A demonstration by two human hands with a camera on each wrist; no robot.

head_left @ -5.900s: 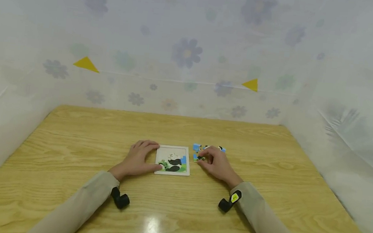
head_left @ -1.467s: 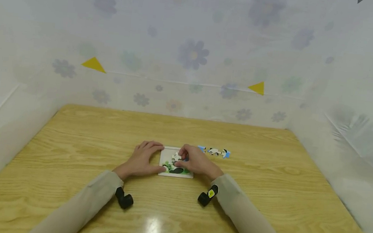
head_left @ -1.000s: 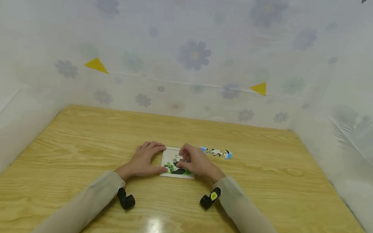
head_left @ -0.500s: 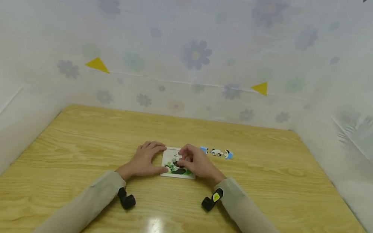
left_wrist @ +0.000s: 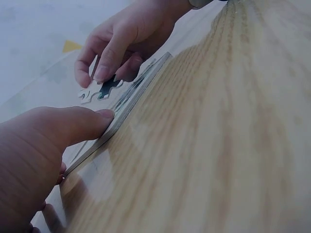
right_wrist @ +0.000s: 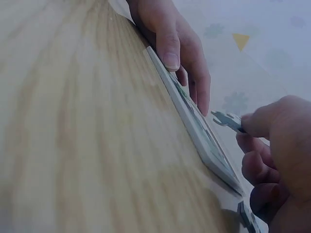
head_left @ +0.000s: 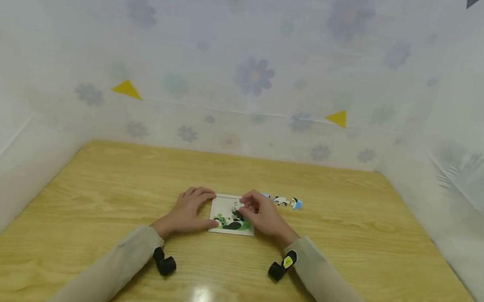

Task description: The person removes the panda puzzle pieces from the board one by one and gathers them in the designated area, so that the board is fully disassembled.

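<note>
A square white puzzle tray (head_left: 221,208) lies on the table, with panda and green pieces showing along its near side. My left hand (head_left: 185,211) holds the tray's left side, thumb (left_wrist: 92,121) on the near corner and fingers toward the far corner. Over the tray's right part, my right hand (head_left: 264,216) pinches a puzzle piece (left_wrist: 108,88) between thumb and fingers. That piece, black and white with knobbed edges, is tilted and raised above the tray in both wrist views. The right fingers hide part of the tray in the head view.
Several loose puzzle pieces (head_left: 282,201), white, black and blue, lie on the wooden table (head_left: 157,167) right of the tray. One loose piece (right_wrist: 248,217) shows below the right hand. Pale flowered sheeting (head_left: 250,113) stands behind the table.
The right hand has gone from the loose pieces to over the tray since the oldest frame. In the last half second it moves slightly right with the pinched piece. The left hand stays put.
</note>
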